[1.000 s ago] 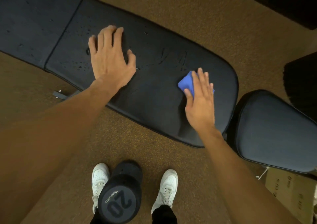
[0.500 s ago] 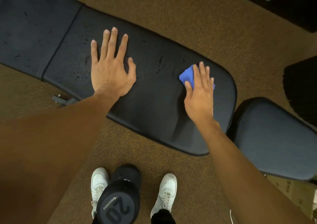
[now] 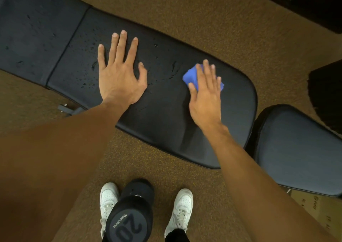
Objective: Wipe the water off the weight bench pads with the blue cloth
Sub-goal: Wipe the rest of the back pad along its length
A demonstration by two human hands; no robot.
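At the bottom of the frame, a dumbbell (image 3: pixel 129 221) marked 20 stands between your white shoes (image 3: pixel 109 199), and a cardboard box (image 3: pixel 318 210) sits at lower right. Your left hand (image 3: pixel 120 75) lies flat, fingers spread, on the long bench pad (image 3: pixel 166 115) among water drops (image 3: pixel 87 78). Right of centre, your right hand (image 3: pixel 205 97) presses the blue cloth (image 3: pixel 190 76) down with straight fingers. The cloth shows at the hand's upper left. A second pad (image 3: pixel 299 149) lies at right over brown carpet (image 3: pixel 203 19).

left hand (image 3: pixel 118 78) flat on bench pad (image 3: pixel 166 112) | right hand (image 3: pixel 205 95) presses blue cloth (image 3: pixel 190 76) | droplets between
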